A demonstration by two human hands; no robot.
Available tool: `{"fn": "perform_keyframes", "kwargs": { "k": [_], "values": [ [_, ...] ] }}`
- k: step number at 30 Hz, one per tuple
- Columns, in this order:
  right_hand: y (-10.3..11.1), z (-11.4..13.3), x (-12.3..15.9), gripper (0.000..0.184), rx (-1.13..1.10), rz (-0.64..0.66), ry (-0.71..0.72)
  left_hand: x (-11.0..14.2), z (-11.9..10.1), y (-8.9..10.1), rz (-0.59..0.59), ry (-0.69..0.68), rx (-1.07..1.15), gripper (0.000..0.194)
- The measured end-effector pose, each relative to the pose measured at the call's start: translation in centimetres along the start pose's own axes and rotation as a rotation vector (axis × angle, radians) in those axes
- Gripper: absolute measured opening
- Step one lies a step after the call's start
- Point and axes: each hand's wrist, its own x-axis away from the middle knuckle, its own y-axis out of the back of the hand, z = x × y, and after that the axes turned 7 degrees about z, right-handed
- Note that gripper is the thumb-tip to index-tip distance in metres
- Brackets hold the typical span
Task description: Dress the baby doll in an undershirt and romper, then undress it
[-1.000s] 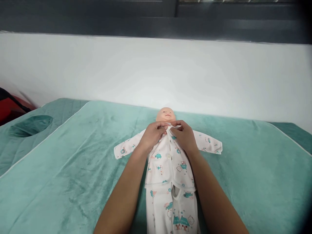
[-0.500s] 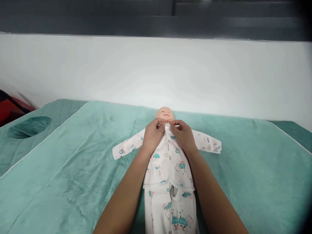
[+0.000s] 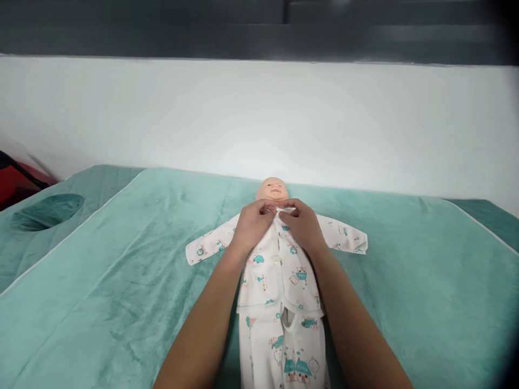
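Observation:
A baby doll lies on its back, wearing a white printed jacket and matching printed trousers. Its jacket sleeves stretch out to both sides. My left hand pinches the left front edge of the jacket at the collar, just below the doll's chin. Opposite it, my right hand pinches the right front edge, the fingertips of both hands almost touching. Whatever fastener lies between the fingers is hidden. Lower on the front, a pale button shows at the jacket's middle.
A green cover with white piping spreads over the bed under the doll. A round face hole opens in the padded surface at the left. A white wall rises behind, and something red stands at the far left edge.
My fingertips have drawn closer together at the collar, covering the neck edge that showed between them. The doll and its clothes lie nearly as before.

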Motion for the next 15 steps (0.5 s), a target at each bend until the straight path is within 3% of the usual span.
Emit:
{"fn": "perform_keyframes", "kwargs": {
  "k": [4, 10, 12, 15],
  "values": [
    [0.03, -0.05, -0.11, 0.026, 0.020, 0.017, 0.012, -0.07, 0.16, -0.08, -0.019, 0.007, 0.027, 0.024],
    [-0.12, -0.22, -0.11, 0.026, 0.020, 0.011, 0.012, 0.04, -0.10, -0.44, -0.039, -0.023, -0.117, 0.028],
    [-0.16, -0.24, -0.11, 0.027, 0.033, 0.010, 0.011, -0.03, 0.05, -0.34, -0.032, -0.021, -0.062, 0.024],
    [-0.20, -0.18, -0.10, 0.026, 0.051, 0.010, 0.015, -0.11, 0.25, 0.03, 0.018, 0.036, 0.191, 0.023]
  ]
}}
